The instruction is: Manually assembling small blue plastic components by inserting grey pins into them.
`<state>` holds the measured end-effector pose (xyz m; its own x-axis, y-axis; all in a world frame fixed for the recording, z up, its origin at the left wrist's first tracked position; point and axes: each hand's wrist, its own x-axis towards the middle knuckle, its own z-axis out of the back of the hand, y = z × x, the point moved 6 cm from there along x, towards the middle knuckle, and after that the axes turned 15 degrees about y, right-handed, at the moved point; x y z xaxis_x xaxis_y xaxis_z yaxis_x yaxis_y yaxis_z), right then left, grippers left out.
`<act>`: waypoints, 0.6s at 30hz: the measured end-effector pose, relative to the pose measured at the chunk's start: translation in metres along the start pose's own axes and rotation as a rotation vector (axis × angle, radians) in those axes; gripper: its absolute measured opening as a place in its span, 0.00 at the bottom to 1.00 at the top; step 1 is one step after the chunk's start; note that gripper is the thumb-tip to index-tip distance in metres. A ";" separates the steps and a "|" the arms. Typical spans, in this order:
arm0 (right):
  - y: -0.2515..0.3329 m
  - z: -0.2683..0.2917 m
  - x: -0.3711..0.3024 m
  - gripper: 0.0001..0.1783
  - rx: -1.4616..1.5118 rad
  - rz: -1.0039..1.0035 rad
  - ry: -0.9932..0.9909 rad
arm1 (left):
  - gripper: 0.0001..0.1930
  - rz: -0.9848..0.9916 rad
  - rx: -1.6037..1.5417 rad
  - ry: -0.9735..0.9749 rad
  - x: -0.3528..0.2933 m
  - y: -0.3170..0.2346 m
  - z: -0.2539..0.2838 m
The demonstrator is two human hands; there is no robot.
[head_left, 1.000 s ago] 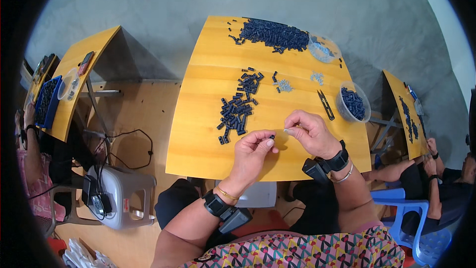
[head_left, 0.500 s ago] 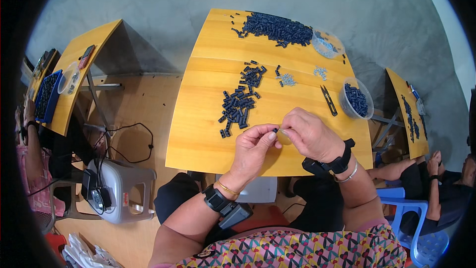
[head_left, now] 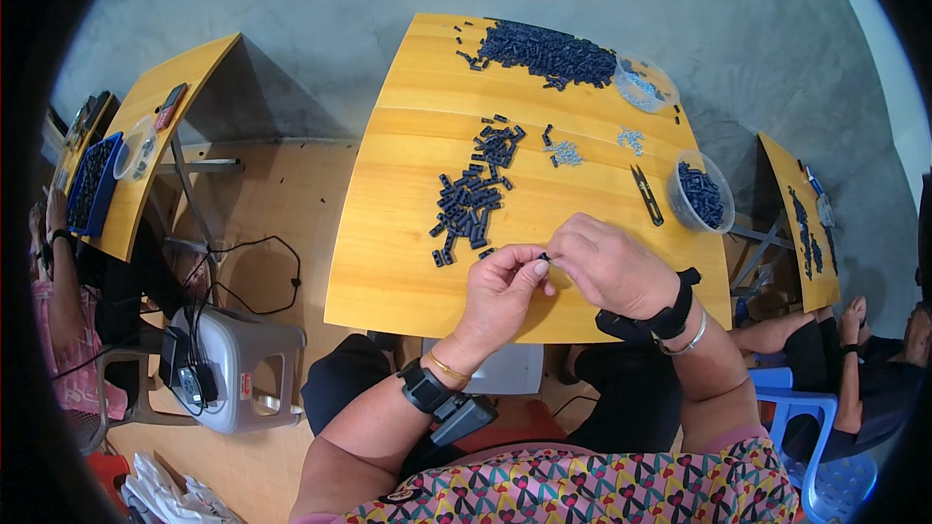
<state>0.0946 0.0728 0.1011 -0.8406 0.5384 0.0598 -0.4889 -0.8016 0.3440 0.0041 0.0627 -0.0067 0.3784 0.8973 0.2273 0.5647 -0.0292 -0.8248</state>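
One dark part (head_left: 545,257) held over a yellow table (head_left: 388,233)

Small and mostly covered by fingers, the dark part sits near the table's front edge, and the clock below is centred on it. The left hand (head_left: 500,301) pinches it between thumb and forefinger, coming in from 7 o'clock. The right hand (head_left: 614,270) meets it from 3 o'clock, thumb and fingers pressed together at its end; what these pinch is too small and hidden to tell. Each wrist carries a black strapped device, with a golden bangle (head_left: 447,370) beside the left one and a silvery bangle (head_left: 691,335) beside the right.

On the tabletop, a loose pile of black pieces (head_left: 469,209) spreads at 10 o'clock. One little heap of silvery bits (head_left: 566,152) lies at 12, another small cluster (head_left: 631,142) at 1. Black snips (head_left: 648,196) rest at 2, and just beyond them stands a clear tub (head_left: 728,196) of dark pieces. Far off at 12 a dense dark mass (head_left: 549,50) lines the back edge, touching a shallow clear container (head_left: 666,88) at 1.

Farther out, a grey stool (head_left: 218,364) stands at 8 o'clock, a blue bin (head_left: 97,190) at 9, and a blue chair (head_left: 825,412) at 4, close to a seated co-worker (head_left: 879,378)
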 end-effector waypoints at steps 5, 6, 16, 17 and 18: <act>-0.016 -0.007 -0.005 0.09 0.202 -0.040 -0.074 | 0.06 0.019 -0.069 0.011 -0.001 0.004 0.001; -0.019 -0.009 -0.007 0.09 0.258 -0.046 -0.121 | 0.06 0.016 -0.110 0.027 -0.001 0.005 0.002; -0.031 -0.036 -0.011 0.05 0.438 -0.233 -0.323 | 0.05 0.024 -0.300 -0.028 0.004 0.011 0.004; -0.033 -0.035 -0.010 0.05 0.388 -0.269 -0.327 | 0.05 0.029 -0.303 -0.027 0.004 0.012 0.003; -0.035 -0.034 -0.009 0.04 0.337 -0.305 -0.330 | 0.05 0.012 -0.303 -0.068 0.004 0.011 0.005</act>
<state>0.1117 0.0871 0.0565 -0.5287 0.8291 0.1818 -0.5519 -0.4985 0.6685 0.0085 0.0680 -0.0176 0.3419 0.9233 0.1750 0.7573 -0.1605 -0.6330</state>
